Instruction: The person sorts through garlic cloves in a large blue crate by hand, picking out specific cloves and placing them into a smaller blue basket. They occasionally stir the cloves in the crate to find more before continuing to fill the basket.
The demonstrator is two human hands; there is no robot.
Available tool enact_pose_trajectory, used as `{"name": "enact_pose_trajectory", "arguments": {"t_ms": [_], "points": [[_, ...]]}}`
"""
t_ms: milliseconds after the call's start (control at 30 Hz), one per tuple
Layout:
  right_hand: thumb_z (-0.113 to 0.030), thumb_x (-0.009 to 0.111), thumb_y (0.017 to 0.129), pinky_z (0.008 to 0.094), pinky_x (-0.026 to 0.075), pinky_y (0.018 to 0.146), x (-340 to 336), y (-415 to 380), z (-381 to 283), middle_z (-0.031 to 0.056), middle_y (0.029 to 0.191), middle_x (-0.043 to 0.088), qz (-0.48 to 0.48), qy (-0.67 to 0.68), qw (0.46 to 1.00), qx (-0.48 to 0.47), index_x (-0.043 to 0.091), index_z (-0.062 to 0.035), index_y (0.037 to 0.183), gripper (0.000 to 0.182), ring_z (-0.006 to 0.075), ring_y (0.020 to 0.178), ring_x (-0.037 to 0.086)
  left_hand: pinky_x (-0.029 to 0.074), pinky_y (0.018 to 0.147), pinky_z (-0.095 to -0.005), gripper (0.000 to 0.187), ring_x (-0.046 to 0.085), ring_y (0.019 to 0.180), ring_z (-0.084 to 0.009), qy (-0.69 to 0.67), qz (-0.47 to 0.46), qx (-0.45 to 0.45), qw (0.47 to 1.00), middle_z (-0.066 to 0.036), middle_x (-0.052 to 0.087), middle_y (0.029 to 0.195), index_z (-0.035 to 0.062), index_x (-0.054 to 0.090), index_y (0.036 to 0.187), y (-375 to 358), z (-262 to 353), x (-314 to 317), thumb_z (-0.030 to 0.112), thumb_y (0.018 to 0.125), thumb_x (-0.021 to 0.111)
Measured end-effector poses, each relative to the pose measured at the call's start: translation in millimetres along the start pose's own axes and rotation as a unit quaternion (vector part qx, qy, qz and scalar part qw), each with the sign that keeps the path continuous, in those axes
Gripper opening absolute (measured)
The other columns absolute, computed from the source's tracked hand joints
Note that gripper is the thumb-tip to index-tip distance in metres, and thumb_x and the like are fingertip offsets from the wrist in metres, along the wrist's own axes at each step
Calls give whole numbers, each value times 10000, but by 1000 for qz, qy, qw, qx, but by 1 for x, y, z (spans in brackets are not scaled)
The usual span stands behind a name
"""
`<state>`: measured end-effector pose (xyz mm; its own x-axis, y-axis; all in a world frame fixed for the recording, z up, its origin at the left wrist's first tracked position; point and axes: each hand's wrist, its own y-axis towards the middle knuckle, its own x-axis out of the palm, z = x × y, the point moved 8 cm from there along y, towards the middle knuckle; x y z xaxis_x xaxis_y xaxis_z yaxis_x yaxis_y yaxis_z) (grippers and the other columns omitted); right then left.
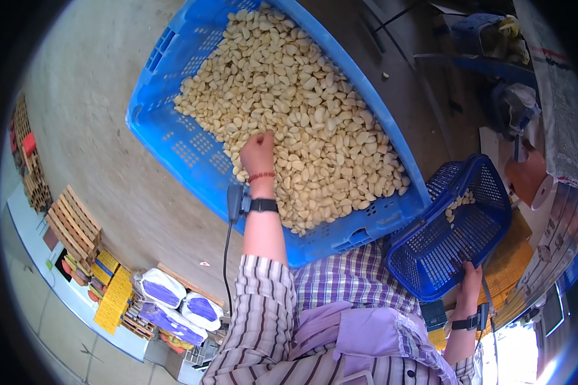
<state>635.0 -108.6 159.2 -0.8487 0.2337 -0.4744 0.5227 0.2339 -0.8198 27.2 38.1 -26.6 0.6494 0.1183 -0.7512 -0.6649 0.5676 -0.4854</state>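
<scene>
A large blue crate (154, 138) with perforated walls holds a broad heap of pale pieces that look like peeled garlic cloves (302, 109). Just over the heap is my left hand (258, 155), fingers curled in and pinched together; what they hold, if anything, is hidden. It wears a red bracelet and a black wrist strap. Lower right, my right hand (471, 281) grips the near rim of a smaller dark blue basket (417, 263), which is tilted beside the crate's corner. Several cloves (459, 204) lie inside that basket, toward its far side.
Wooden pallets (74, 221), yellow crates (114, 298) and white-and-purple sacks (167, 289) stand at the lower left. A cable (227, 269) hangs from the left wrist strap. On the right are a brown container (526, 173) and a grey woven sack (562, 115).
</scene>
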Motion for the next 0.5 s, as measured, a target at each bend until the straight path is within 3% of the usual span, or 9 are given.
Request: {"name": "enact_pose_trajectory", "arguments": {"t_ms": [33,67,233,300,367,400,433,467,500], "points": [[-32,430,834,256,517,727,-4,4,4,103,1114,605,0,0,1000,-1,519,20,1177,358,169,880,619,501,599,-344,347,642,634,-256,129,35,119,984,-142,674,720,15,692,851,3,22,2,357,805,660],[-30,429,834,266,506,768,-8,10,9,105,1116,603,-5,6,1000,-19,514,18,1184,363,177,908,612,511,685,-397,337,647,742,-342,168,13,97,981,-191,668,795,11,695,818,7,21,13,344,776,665],[-25,430,834,292,468,866,-6,7,7,113,1129,600,0,3,1000,-24,505,18,1198,374,194,979,587,512,714,-406,325,647,796,-345,309,-48,76,947,-183,675,818,14,700,854,30,25,30,313,740,646],[-24,432,836,296,469,855,-3,3,3,114,1139,596,10,-4,1000,-9,510,22,1191,367,189,985,583,512,739,-400,319,652,835,-326,218,-81,102,967,-194,673,857,13,703,843,33,27,26,311,754,628],[-26,434,837,294,472,852,-4,2,2,113,1128,601,20,-3,1000,-18,517,23,1183,359,188,970,589,496,613,-358,278,639,700,-271,157,-72,141,975,-132,668,765,42,682,849,38,16,23,298,770,606],[-28,436,839,292,475,848,-4,0,3,112,1117,606,26,-5,999,-25,523,25,1176,352,187,956,595,447,536,-335,254,587,630,-248,-142,-147,1,979,-96,607,704,56,649,846,37,1,26,299,789,604],[-28,436,839,292,475,848,-2,-3,1,112,1117,606,27,-5,999,-21,523,25,1176,352,187,956,595,398,459,-312,234,535,560,-225,-423,-204,-143,871,-60,546,642,69,615,843,21,1,30,300,808,601],[-30,436,841,281,490,813,2,-7,-2,108,1100,614,28,-16,999,-13,527,22,1172,347,181,929,604,277,421,-234,177,429,568,-144,-544,-202,-134,803,-3,440,670,134,540,822,4,18,22,308,842,565],[-33,435,843,271,505,777,5,-8,-4,104,1082,621,28,-27,999,-8,531,19,1169,343,175,902,613,277,421,-234,177,429,568,-144,-543,-201,-135,804,-3,440,670,134,540,822,-7,26,14,308,842,565]]}}
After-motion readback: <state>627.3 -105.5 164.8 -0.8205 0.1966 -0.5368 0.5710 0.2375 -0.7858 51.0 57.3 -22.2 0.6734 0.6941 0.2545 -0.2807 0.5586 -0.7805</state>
